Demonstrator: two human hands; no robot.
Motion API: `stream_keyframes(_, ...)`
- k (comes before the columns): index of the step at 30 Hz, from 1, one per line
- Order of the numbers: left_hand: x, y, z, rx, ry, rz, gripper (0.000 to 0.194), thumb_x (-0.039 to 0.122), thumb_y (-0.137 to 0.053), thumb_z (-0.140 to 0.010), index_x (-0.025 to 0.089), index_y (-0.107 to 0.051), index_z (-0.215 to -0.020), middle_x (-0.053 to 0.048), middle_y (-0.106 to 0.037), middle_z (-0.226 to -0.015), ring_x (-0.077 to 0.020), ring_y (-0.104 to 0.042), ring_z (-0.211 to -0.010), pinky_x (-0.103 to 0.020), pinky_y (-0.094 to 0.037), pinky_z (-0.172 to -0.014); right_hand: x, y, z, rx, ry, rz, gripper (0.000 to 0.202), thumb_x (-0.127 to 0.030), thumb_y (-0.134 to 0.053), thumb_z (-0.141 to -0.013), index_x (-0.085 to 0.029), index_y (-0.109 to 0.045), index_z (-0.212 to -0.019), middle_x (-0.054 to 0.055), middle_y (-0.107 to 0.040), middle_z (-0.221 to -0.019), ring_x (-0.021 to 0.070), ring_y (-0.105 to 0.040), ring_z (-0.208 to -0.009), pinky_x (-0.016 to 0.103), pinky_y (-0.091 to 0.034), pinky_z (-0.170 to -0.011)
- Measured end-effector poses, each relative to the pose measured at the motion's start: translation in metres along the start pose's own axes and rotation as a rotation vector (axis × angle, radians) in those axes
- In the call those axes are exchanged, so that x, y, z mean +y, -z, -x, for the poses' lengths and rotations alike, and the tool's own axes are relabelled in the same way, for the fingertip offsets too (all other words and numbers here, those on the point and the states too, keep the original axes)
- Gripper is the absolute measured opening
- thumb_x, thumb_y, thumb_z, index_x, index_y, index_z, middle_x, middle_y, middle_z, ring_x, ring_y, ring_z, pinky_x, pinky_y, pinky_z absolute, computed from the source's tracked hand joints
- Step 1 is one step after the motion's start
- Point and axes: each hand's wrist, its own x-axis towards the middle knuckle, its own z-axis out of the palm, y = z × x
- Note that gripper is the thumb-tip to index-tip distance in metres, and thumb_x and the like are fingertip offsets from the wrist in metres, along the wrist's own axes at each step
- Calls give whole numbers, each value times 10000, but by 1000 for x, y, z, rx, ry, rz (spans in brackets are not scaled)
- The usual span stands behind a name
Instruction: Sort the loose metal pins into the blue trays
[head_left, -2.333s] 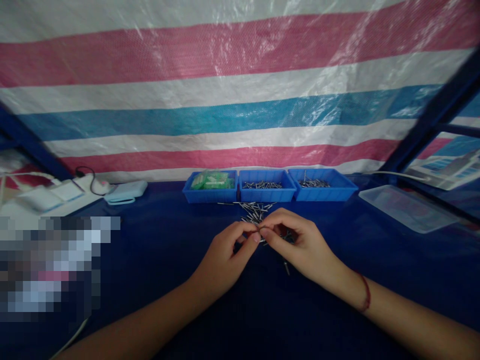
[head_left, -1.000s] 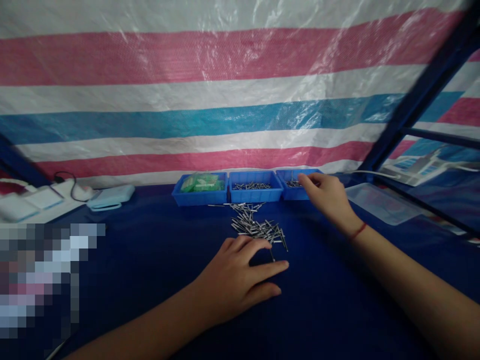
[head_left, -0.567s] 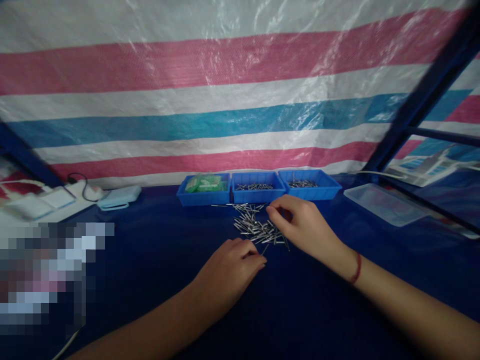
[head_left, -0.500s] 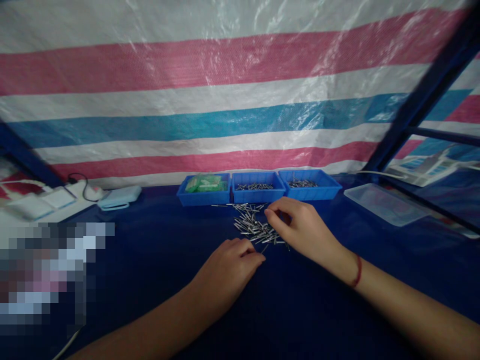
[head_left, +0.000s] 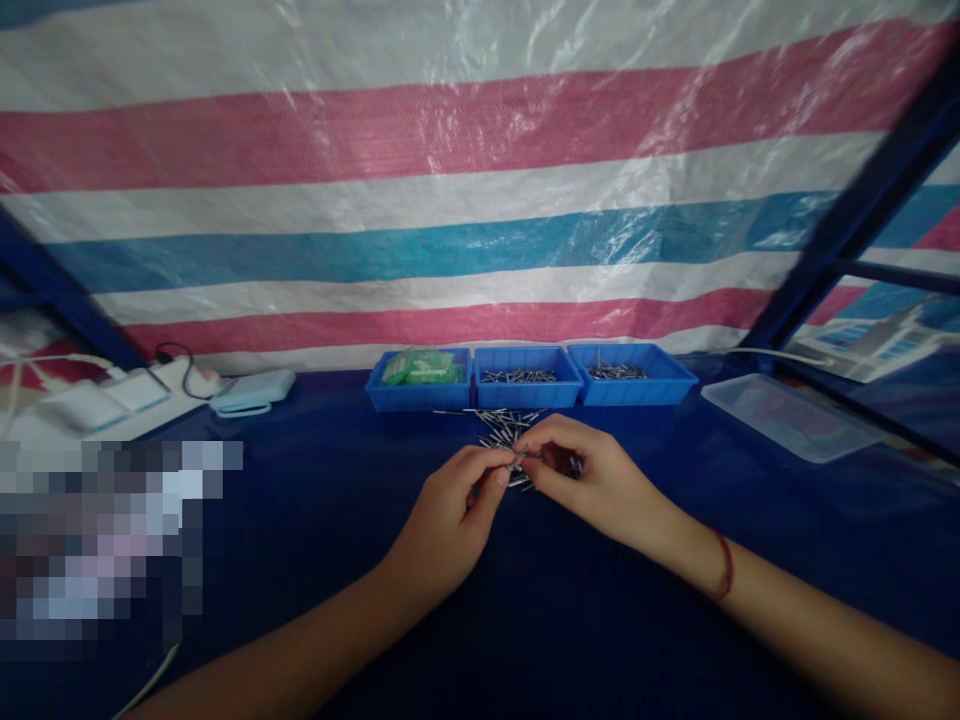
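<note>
Over the near side of a loose pile of thin metal pins (head_left: 498, 424), my two hands meet at the fingertips. My left hand (head_left: 459, 500) is closed, its thumb and forefinger pinching a small thin metal pin (head_left: 517, 460). From the right, my right hand (head_left: 592, 470) comes to the same spot with thumb and forefinger closed at the pin's other end. The fingertips hide most of the pin, and I cannot tell whether there is a second piece between them. Part of the pile lies behind both hands.
Behind the pile stand three blue bins in a row: a left bin (head_left: 420, 400) with green packets, a middle bin (head_left: 529, 393) and a right bin (head_left: 637, 390) with metal pins. A clear plastic lid (head_left: 795, 415) lies right; a light-blue case (head_left: 255, 390) and power strip (head_left: 169, 385) lie left.
My left hand has risen from the table with its pin, up and toward the pile. My right hand has come left and down from the pile to meet it, its fingers now pinched.
</note>
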Motion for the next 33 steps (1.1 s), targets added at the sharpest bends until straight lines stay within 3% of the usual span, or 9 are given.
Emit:
stream_keyframes(6, -2, -2, 1, -31, 16, 53, 199, 218, -446, -904, 170, -614, -998, -29, -624, -897, -152, -574, -801, -268, -432, -721, -7, -1, 1, 28, -17, -133, 109, -278, -588, -808, -187, -643, -833, 34, -622, -809, 124, -544, -659, 267, -426, -559)
stream_keyframes(14, 2, -1, -1, -87, 24, 91, 197, 244, -447, -903, 162, -614, -969, -21, -582, -848, -140, -542, -770, -248, -415, -692, -8, -3, 3, 9, -11, -187, 110, -269, -583, -823, -185, -655, -816, 38, -618, -793, 149, -578, -706, 295, -444, -600)
stream_keyframes(19, 1, 0, -1, -79, 48, 76, 197, 275, -463, -897, 152, -612, -938, -13, -575, -802, -131, -524, -708, -243, -404, -644, -9, -4, 4, 10, 4, -180, 98, -257, -586, -825, -195, -662, -829, 32, -619, -798, 145, -578, -718, 297, -444, -614)
stream_keyframes(26, 3, 0, 0, -92, 61, 167, 163, 275, -477, -892, 174, -605, -886, 1, -633, -810, -135, -584, -754, -246, -435, -692, -10, -5, 6, 28, 22, -170, 92, -272, -591, -818, -207, -656, -818, 28, -619, -784, 142, -577, -699, 293, -450, -601)
stream_keyframes(33, -1, 1, -1, -44, 72, 100, 124, 234, -497, -875, 185, -605, -916, -14, -656, -866, -147, -608, -788, -256, -464, -709, -10, -5, 5, 51, 13, -105, 65, -229, -604, -793, -220, -651, -836, 36, -578, -849, 136, -557, -695, 269, -450, -568)
